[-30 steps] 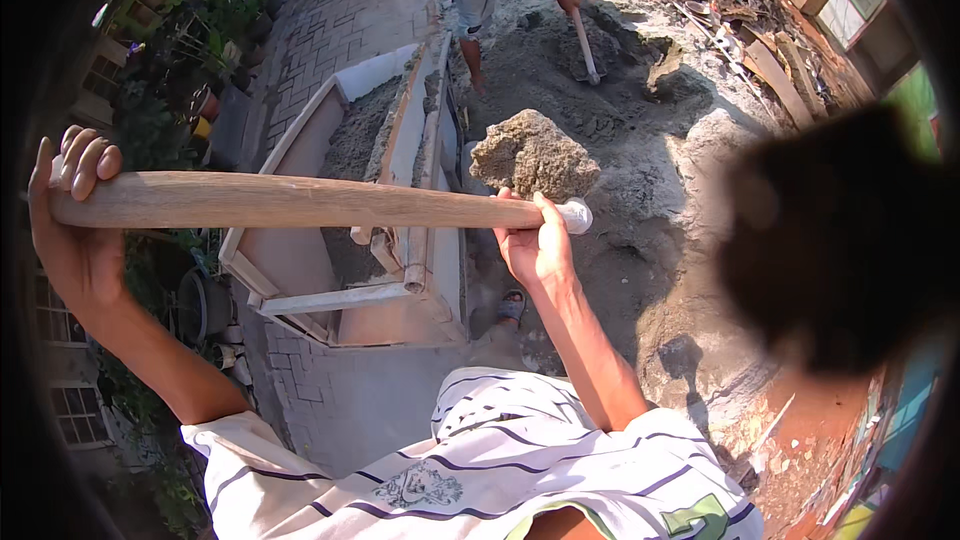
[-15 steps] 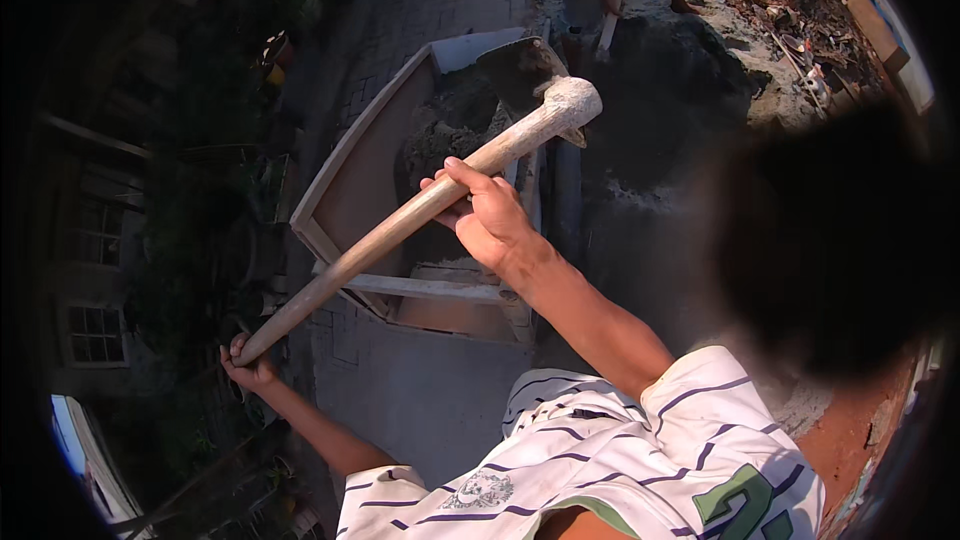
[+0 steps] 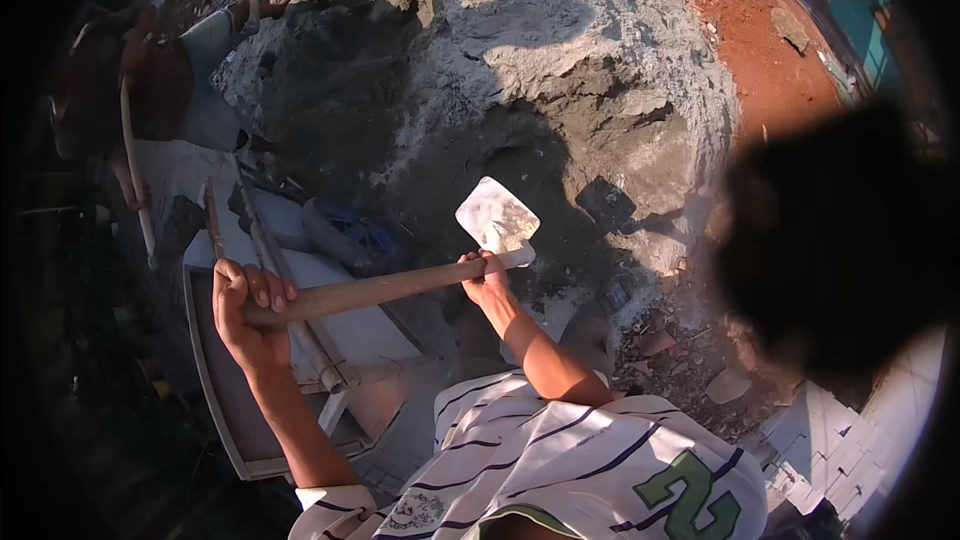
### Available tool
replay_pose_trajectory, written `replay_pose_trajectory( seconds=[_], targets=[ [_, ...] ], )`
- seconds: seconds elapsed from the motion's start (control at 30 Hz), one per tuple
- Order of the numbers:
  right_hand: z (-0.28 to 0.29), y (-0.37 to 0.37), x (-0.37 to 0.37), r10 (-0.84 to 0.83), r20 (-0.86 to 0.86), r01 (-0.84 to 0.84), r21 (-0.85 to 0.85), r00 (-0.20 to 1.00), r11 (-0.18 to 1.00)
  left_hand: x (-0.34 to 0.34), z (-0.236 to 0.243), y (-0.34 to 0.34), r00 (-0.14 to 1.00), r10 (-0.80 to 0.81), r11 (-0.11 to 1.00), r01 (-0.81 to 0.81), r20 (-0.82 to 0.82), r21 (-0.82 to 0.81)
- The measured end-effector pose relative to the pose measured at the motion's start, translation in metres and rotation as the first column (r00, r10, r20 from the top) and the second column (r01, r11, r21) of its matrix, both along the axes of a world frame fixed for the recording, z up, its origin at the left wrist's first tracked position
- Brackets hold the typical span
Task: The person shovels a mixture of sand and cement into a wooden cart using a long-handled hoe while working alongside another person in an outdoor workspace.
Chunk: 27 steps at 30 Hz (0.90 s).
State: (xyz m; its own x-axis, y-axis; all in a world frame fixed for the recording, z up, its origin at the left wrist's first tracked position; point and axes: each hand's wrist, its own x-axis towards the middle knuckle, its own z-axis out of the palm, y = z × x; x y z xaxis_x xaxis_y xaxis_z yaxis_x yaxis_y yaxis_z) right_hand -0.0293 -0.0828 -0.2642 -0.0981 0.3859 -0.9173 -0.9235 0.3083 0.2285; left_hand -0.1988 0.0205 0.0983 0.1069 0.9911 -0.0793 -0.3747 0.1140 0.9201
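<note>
My left hand [image 3: 248, 315] is closed around the butt end of a hoe's wooden handle [image 3: 390, 288]. Close to the hoe's head, my right hand [image 3: 488, 280] grips the same handle. The handle lies nearly level across my front, its head end slightly farther away. The pale, square hoe blade [image 3: 497, 212] points away from me above dark grey, damp-looking material [image 3: 450, 200]. No load shows on the blade's visible face. Beyond it rises a large heap of grey sand-like material [image 3: 620, 50], paler and drier on top.
A wooden box [image 3: 205, 360] with raised sides stands at my left, below the handle. A co-worker [image 3: 160, 70] bends at the far left, holding a long pole [image 3: 130, 140]. Something blue [image 3: 360, 235] lies beside the box. Rubble [image 3: 670, 350] covers ground at right; a dark blur hides the right edge.
My view has turned right, from the box toward the heap. The hoe's head has swung from over the box to the heap's edge. My right hand is now nearer the head.
</note>
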Motion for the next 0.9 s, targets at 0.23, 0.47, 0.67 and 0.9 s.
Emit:
replay_pose_trajectory(
  seconds=[0.23, 0.47, 0.67, 0.9],
  targets=[
    [-0.161, -0.126, 0.023, -0.544, -0.123, 0.518, -0.190, 0.830, 0.834, 0.266, -0.195, -0.043, 0.633, -0.734, 0.678, 0.664, -0.244, -0.316],
    [-0.238, -0.176, 0.076, -0.654, -0.351, 0.506, -0.430, 0.670, 0.748, 0.363, -0.375, -0.118, 0.208, -0.949, 0.308, 0.768, -0.235, -0.562],
    [-0.352, -0.110, 0.288, -0.584, -0.184, 0.605, 0.094, 0.791, 0.791, 0.526, -0.368, -0.110, 0.131, -0.891, 0.242, 0.947, -0.434, -0.211],
    [-0.276, -0.100, 0.276, -0.477, 0.077, 0.385, 0.486, 0.875, 0.785, 0.439, -0.330, -0.131, 0.236, -0.793, 0.283, 0.959, -0.562, 0.003]
  ],
)
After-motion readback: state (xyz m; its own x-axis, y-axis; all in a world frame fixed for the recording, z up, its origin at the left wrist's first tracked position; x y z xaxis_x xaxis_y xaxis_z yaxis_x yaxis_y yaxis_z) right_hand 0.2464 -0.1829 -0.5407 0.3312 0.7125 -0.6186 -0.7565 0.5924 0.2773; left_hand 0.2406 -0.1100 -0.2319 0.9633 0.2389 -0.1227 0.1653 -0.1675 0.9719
